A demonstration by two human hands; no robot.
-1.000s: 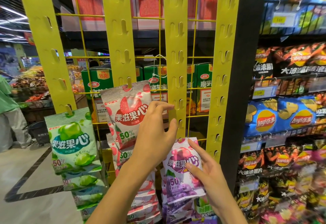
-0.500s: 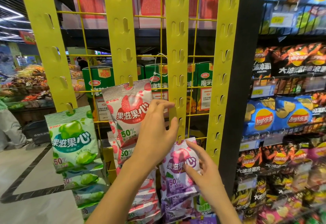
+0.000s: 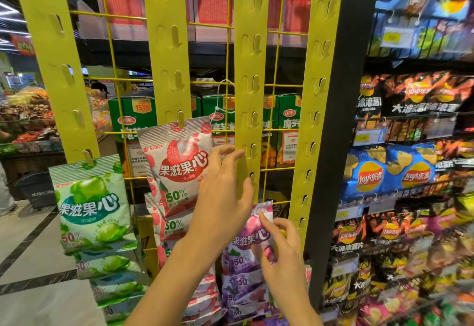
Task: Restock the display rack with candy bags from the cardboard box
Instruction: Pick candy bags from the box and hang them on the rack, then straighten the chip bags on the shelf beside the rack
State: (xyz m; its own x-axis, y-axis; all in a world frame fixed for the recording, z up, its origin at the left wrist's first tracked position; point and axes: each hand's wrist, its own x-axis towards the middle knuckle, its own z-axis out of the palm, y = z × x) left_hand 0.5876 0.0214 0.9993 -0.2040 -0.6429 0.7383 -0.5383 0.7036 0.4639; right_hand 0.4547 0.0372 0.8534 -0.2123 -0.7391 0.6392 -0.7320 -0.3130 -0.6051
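Observation:
The yellow display rack (image 3: 164, 43) has four hanging strips with hooks. My left hand (image 3: 223, 192) grips the third strip (image 3: 250, 89) at its left edge, thumb in front and fingers curled round it. Just below, my right hand (image 3: 279, 256) pinches the upper right part of a purple candy bag (image 3: 243, 245), whose top edge lies at the strip's lower hooks. More purple bags (image 3: 243, 292) hang beneath it. Red strawberry bags (image 3: 179, 164) fill the second strip and green apple bags (image 3: 89, 205) the first. The cardboard box is out of view.
The fourth strip (image 3: 315, 110) stands bare beside a black shelf post (image 3: 336, 146). Crisp bags (image 3: 389, 174) fill the shelves on the right. Green cartons (image 3: 133, 117) sit behind the wire grid. A tiled aisle floor (image 3: 28, 254) lies to the left.
My right hand has slid from the purple bag's lower side up to its top corner and lifted the bag against the strip. My left hand keeps its grip on the strip.

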